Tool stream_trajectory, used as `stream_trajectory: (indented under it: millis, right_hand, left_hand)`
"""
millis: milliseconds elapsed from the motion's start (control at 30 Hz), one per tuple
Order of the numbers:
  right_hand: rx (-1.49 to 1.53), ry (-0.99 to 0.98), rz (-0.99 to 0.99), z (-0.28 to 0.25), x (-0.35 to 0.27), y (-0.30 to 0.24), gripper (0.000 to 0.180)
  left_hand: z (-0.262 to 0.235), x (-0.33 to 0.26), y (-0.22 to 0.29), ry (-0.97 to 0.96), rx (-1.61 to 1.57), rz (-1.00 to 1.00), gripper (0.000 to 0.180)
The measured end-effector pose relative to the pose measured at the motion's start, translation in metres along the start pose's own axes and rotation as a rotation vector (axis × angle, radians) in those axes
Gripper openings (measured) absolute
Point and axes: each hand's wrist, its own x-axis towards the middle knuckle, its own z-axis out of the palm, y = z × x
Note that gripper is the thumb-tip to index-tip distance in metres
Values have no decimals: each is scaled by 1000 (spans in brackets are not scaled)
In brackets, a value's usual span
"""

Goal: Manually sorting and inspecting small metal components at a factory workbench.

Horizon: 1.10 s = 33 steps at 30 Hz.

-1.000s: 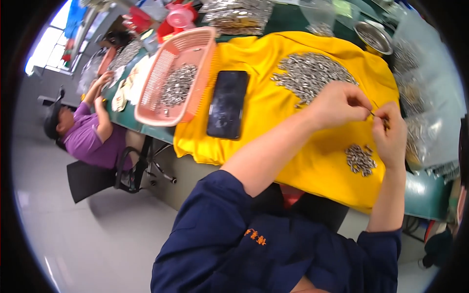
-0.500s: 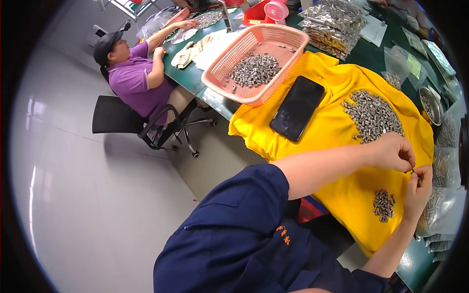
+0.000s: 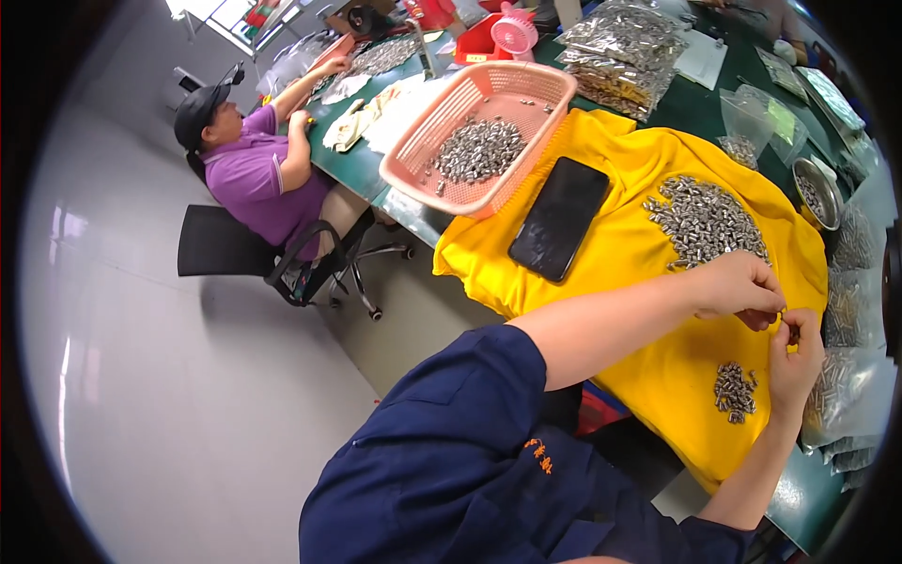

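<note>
Over the right side of a yellow cloth [image 3: 648, 376], my left hand [image 3: 738, 284] and my right hand [image 3: 796, 368] meet at the fingertips. Both are closed in a pinch, and what they hold is too small and covered to make out. Just beyond my left hand spreads a large pile of small silvery metal cylinders [image 3: 707, 222]. A smaller pile of similar metal pieces [image 3: 735, 391] lies on the cloth, nearer me and left of my right wrist. A black phone [image 3: 561, 219] rests on the cloth to the left of the large pile.
A pink plastic basket [image 3: 399, 155] with metal pieces stands left of the phone. Bagged parts [image 3: 625, 52] are stacked behind it. Clear bags [image 3: 841, 390] and a metal bowl [image 3: 817, 195] line the right side. A person in purple [image 3: 249, 179] sits at the bench far left.
The view has shifted a little. My hands stay together at the fingertips, with my left fingers turned slightly. The thin dark bit seen between the fingertips before no longer shows clearly.
</note>
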Motion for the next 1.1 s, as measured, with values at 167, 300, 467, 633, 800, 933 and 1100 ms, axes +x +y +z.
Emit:
stream_trajectory:
  millis: [167,300,467,633,800,933,1100]
  right_hand:
    - [-73,-1,-2,-3,-2,0,8]
    - [-6,182,145,-30,-5,10,3]
    - [143,25,219,-4,9,-20,2]
    - [327,59,178,0,9,-15,5]
    - [290,64,154,-3,5,-15,6]
    - [196,72,156,-6,1,-14,5]
    - [109,43,154,-3,2,-22,7]
  left_hand:
    - [-2,-6,4,44,155,54,7]
    - [-3,0,11,82,275,165,10]
    - [-13,-2,9,112,387,184,14]
    - [-2,-1,11,41,197,124,12]
    - [-1,0,5,47,220,126,11]
    - [0,-2,4,8,241,134,11]
    - [2,-5,9,33,374,93,12]
